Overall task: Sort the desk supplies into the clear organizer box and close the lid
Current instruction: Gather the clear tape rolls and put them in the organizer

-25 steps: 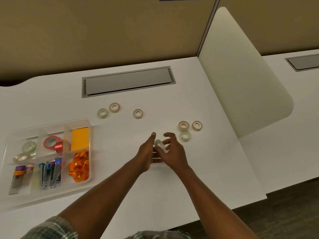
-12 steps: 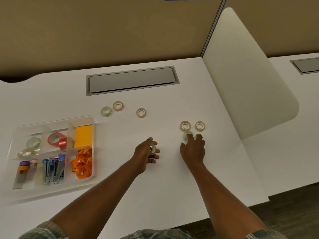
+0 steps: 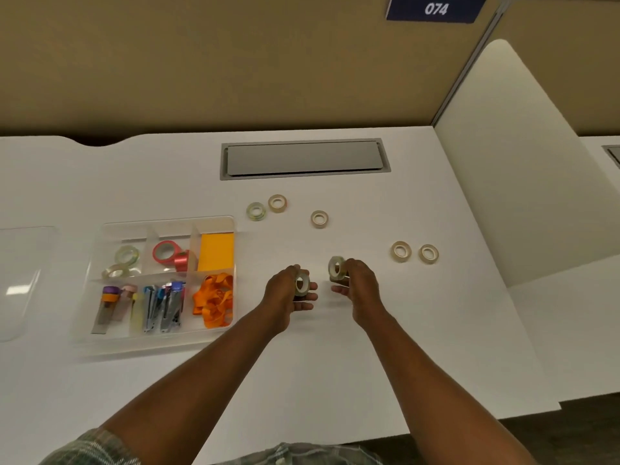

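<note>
We hold one clear tape roll in each hand above the desk [image 3: 335, 364]: the left hand [image 3: 285, 292] pinches its roll [image 3: 302, 283] on edge between thumb and fingers, and the right hand [image 3: 360, 283] grips a second roll [image 3: 337, 268] the same way. Holding both probably lets us make one trip to the organizer box [image 3: 161, 340], which sits open at left with tape already in its rear-left compartment. Five rolls remain flat on the desk, three [image 3: 277, 203] behind the hands and two [image 3: 401, 251] to the right. The lid [image 3: 20, 283] lies left of the box, not yet fitted.
</note>
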`<state>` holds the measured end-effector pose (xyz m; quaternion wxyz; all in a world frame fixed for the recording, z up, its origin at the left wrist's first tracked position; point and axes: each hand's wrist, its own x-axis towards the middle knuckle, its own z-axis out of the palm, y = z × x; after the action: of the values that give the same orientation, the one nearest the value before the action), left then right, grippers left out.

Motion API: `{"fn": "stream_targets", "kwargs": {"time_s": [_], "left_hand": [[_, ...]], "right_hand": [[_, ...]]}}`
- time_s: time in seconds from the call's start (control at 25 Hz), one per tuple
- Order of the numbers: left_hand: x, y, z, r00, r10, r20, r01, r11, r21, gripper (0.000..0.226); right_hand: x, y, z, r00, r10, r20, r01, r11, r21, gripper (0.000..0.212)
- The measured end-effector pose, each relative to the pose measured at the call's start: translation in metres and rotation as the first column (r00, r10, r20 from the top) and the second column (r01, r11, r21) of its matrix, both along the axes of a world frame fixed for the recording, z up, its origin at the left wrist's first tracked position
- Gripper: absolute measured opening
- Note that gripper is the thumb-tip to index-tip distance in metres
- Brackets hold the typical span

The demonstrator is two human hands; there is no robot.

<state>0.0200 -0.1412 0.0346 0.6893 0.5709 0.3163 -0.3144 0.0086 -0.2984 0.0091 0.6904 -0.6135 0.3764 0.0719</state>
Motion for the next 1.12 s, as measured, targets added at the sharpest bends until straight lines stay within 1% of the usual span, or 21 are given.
{"fn": "stream_targets", "kwargs": {"time_s": [0.04, 0.08, 0.12, 0.2, 0.36, 0.48, 0.56, 0.6, 0.68, 0.76, 0.8, 0.84, 0.88, 1.04, 1.12], "left_hand": [[0.000, 0.010, 0.002, 1.000, 0.030, 0.006, -0.030, 1.000, -0.004, 0.034], [0.001, 0.020, 0.005, 0.998, 0.059, 0.016, -0.059, 0.998, -0.009, 0.034], [0.001, 0.035, 0.008, 0.995, 0.090, 0.032, -0.090, 0.996, -0.016, 0.035], [0.003, 0.066, 0.014, 0.986, 0.154, 0.069, -0.152, 0.987, -0.046, 0.038], [0.005, 0.137, 0.026, 0.945, 0.309, 0.109, -0.298, 0.949, -0.104, 0.039], [0.008, 0.190, 0.028, 0.914, 0.379, 0.146, -0.380, 0.925, -0.021, 0.028], [0.012, 0.227, 0.027, 0.899, 0.389, 0.202, -0.408, 0.911, 0.063, 0.017], [0.013, 0.246, 0.025, 0.897, 0.363, 0.251, -0.403, 0.906, 0.129, 0.016], [0.016, 0.281, 0.020, 0.904, 0.241, 0.352, -0.359, 0.877, 0.320, 0.029], [0.018, 0.307, 0.019, 0.915, 0.062, 0.399, -0.286, 0.796, 0.533, 0.041], [0.020, 0.318, 0.018, 0.915, -0.021, 0.402, -0.251, 0.751, 0.611, 0.044], [0.023, 0.326, 0.017, 0.912, -0.082, 0.401, -0.222, 0.724, 0.653, 0.046], [0.027, 0.333, 0.016, 0.908, -0.117, 0.403, -0.201, 0.721, 0.663, 0.049], [0.039, 0.346, 0.010, 0.895, -0.154, 0.418, -0.149, 0.782, 0.605, 0.056], [0.042, 0.350, 0.004, 0.879, -0.210, 0.428, -0.126, 0.764, 0.633, 0.051]], "right_hand": [[0.003, 0.016, 0.005, 0.999, -0.037, 0.021, 0.033, 0.988, 0.148, 0.022], [0.006, 0.030, 0.009, 0.997, -0.058, 0.041, 0.046, 0.965, 0.259, 0.025], [0.009, 0.049, 0.014, 0.996, -0.064, 0.058, 0.040, 0.938, 0.344, 0.028], [0.015, 0.084, 0.025, 0.995, -0.052, 0.083, 0.010, 0.897, 0.443, 0.031], [0.031, 0.157, 0.041, 0.992, 0.038, 0.116, -0.090, 0.870, 0.486, 0.032], [0.039, 0.208, 0.045, 0.985, 0.138, 0.103, -0.171, 0.865, 0.472, 0.035], [0.044, 0.246, 0.046, 0.978, 0.195, 0.071, -0.205, 0.855, 0.476, 0.035], [0.046, 0.264, 0.047, 0.972, 0.225, 0.059, -0.226, 0.853, 0.471, 0.034], [0.052, 0.295, 0.046, 0.960, 0.275, 0.045, -0.265, 0.852, 0.451, 0.031], [0.058, 0.318, 0.047, 0.954, 0.298, 0.033, -0.282, 0.854, 0.438, 0.029], [0.062, 0.329, 0.048, 0.951, 0.308, 0.026, -0.288, 0.854, 0.433, 0.028], [0.065, 0.338, 0.049, 0.948, 0.317, 0.024, -0.297, 0.855, 0.426, 0.028], [0.069, 0.346, 0.051, 0.945, 0.327, 0.025, -0.307, 0.855, 0.418, 0.028], [0.078, 0.365, 0.056, 0.910, 0.411, 0.056, -0.401, 0.837, 0.372, 0.026], [0.079, 0.367, 0.057, 0.890, 0.453, 0.061, -0.447, 0.836, 0.317, 0.021]]}}
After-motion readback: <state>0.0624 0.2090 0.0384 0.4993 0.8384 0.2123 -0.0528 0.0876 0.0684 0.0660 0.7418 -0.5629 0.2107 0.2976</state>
